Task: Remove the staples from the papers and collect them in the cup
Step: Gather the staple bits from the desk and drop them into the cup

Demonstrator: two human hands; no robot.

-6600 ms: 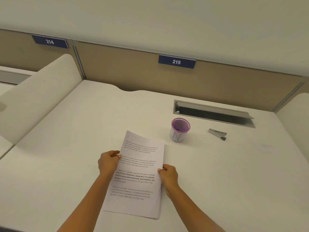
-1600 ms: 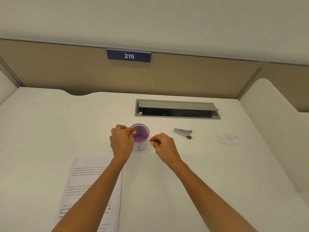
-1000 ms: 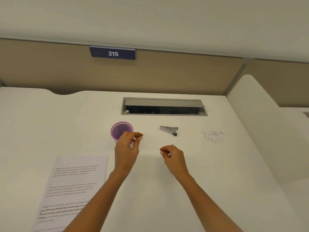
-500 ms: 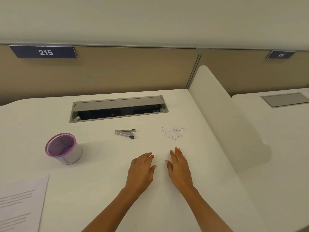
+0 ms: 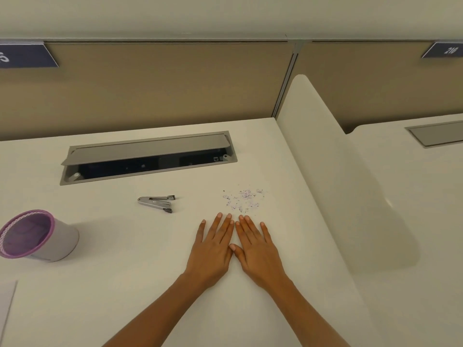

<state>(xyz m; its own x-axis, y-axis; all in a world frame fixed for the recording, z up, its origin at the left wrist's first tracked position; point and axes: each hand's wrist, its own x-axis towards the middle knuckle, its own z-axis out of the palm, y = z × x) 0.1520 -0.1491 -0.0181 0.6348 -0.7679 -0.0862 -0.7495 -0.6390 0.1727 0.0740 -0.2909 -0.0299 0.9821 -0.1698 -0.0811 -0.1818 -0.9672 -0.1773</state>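
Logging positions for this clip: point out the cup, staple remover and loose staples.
cup (image 5: 64, 242): head view, white side wall.
staple remover (image 5: 151, 201): head view, metal body.
staples (image 5: 245, 196): head view, middle of the scatter.

Your staples (image 5: 244, 199): loose scatter on the tabletop (image 5: 125, 284), well right of the cup (image 5: 47, 240). Cup: white, purple rim, upright. Papers (image 5: 6, 304): corner visible, far left.

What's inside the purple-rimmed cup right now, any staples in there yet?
Inside the cup only its purple mesh lining shows; any staples there are too small to tell. A scatter of small bits, likely staples, lies loose on the desk.
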